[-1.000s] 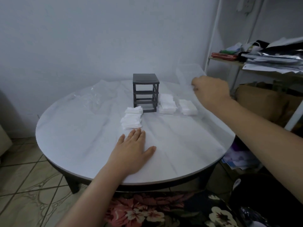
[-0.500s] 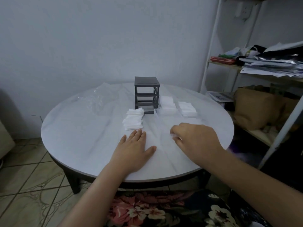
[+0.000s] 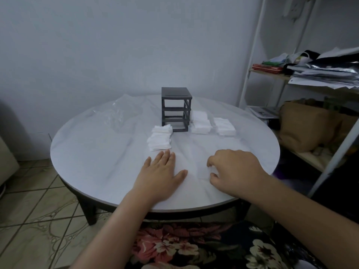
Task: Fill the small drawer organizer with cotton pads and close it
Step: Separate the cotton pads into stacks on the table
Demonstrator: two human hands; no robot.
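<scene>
The small drawer organizer (image 3: 175, 109), a dark grey frame with three empty slots, stands at the back middle of the round white table (image 3: 93, 152). White cotton pads lie in stacks: one stack (image 3: 160, 139) at its left front, two stacks (image 3: 201, 123) (image 3: 224, 126) to its right. My left hand (image 3: 161, 175) rests flat on the table near the front, fingers straight, just short of the left stack. My right hand (image 3: 233, 171) sits beside it with curled fingers that grip a clear, nearly invisible drawer (image 3: 203, 171) set on the table.
A crumpled clear plastic bag (image 3: 116, 113) lies at the back left of the table. A white shelf rack (image 3: 320, 74) piled with papers and a brown bag (image 3: 310, 125) stands close on the right. Floral fabric (image 3: 194, 245) is under the table's near edge.
My right hand has come from the far right side of the table, where it held the clear drawer up, down to the front beside my left hand. The left hand stayed put.
</scene>
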